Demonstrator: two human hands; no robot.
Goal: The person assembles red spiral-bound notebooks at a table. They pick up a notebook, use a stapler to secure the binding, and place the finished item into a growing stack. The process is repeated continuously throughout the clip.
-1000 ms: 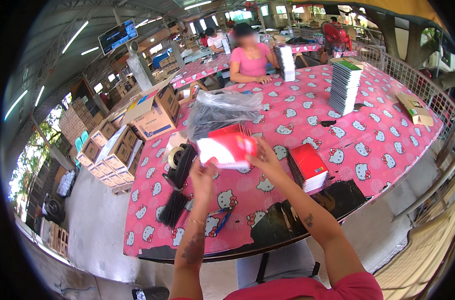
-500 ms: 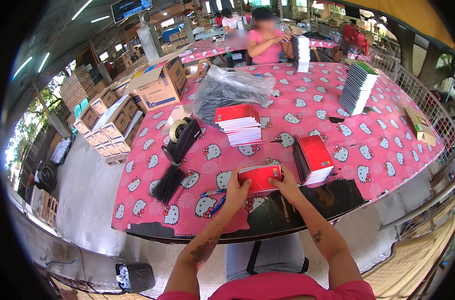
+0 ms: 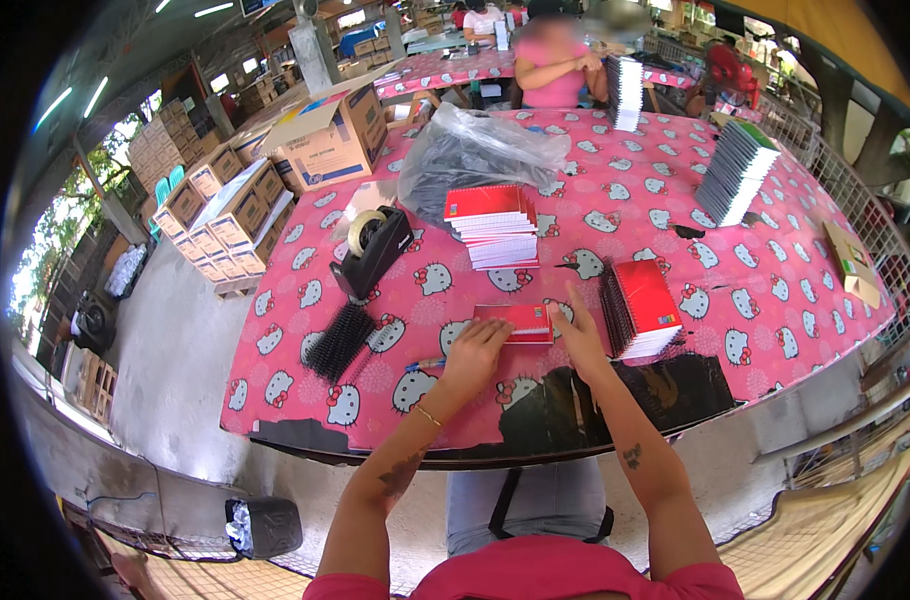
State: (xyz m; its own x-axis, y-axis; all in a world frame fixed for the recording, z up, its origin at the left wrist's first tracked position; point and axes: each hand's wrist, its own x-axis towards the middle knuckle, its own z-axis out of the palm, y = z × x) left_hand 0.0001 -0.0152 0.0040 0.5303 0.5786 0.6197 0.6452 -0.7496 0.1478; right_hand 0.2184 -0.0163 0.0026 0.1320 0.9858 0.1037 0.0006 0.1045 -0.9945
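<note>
A red notebook (image 3: 527,318) with a small coloured patch lies flat on the table in front of me. My left hand (image 3: 478,352) rests over its near left part, fingers laid on the cover and thumb hidden. At the notebook's right end, my right hand (image 3: 579,335) is open, index finger stretched forward and thumb apart by the edge. Close to the right stands a stack of red spiral notebooks (image 3: 647,297), black coils facing left. Farther off, another stack of red notebooks (image 3: 485,203) has uneven white page edges. A blue pen (image 3: 427,364) lies left of my left hand.
A black tape dispenser (image 3: 373,252) and a bundle of black coils (image 3: 340,342) lie left. Behind are a clear plastic bag (image 3: 475,150) and a carton (image 3: 330,140). Dark notebook stacks (image 3: 737,172) stand far right. A person (image 3: 555,75) sits across the table.
The red notebook has been lowered flat onto the table. My right hand has loosened its grip and straightened its fingers; my left hand has turned palm down over the cover.
</note>
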